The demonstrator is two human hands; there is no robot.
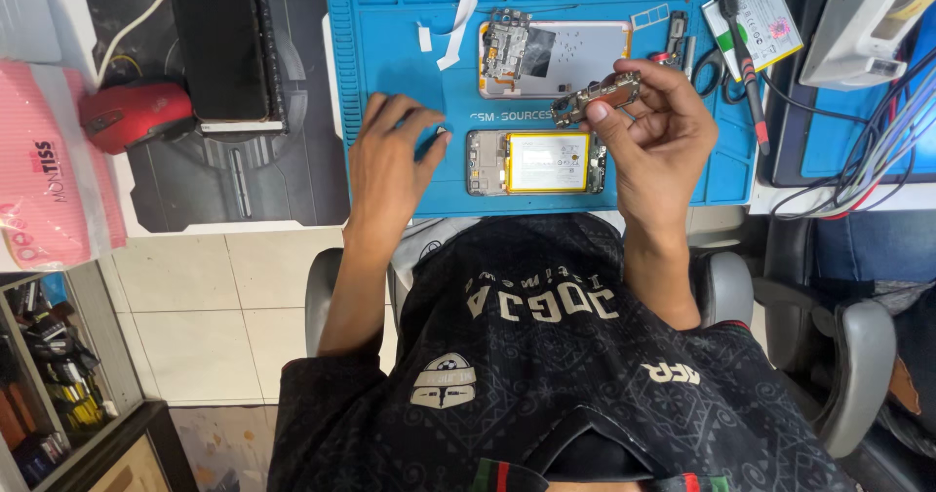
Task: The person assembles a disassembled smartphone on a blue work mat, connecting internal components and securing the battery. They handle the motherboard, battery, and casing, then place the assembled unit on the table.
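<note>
Right hand (655, 136) is up off the blue mat (390, 53), fingers (597, 112) pinched shut around a small metal phone part (597, 96), a shield or bracket by the look of it, held in the air just above the opened phone (534, 161) with its yellow battery showing. Left hand (388, 165) rests flat on the mat just left of that phone, fingers spread and loose, gripping nothing, fingertips near a tiny white scrap. Behind the held part lies a second phone shell (570, 58) with a circuit board at its left end, and strips of white tape (458, 24) sit further back. Off to the right, scissors (707, 68), a screwdriver (746, 53) and a spare battery (765, 9); to the left, a red mouse (132, 114) and a dark slab on the tabletop. My read: a part this small wants a light pinch by the edges, kept low over the mat so a slip lands softly, with the left hand steadying the phone body before anything goes near it. Screws are too small to make out here.
</note>
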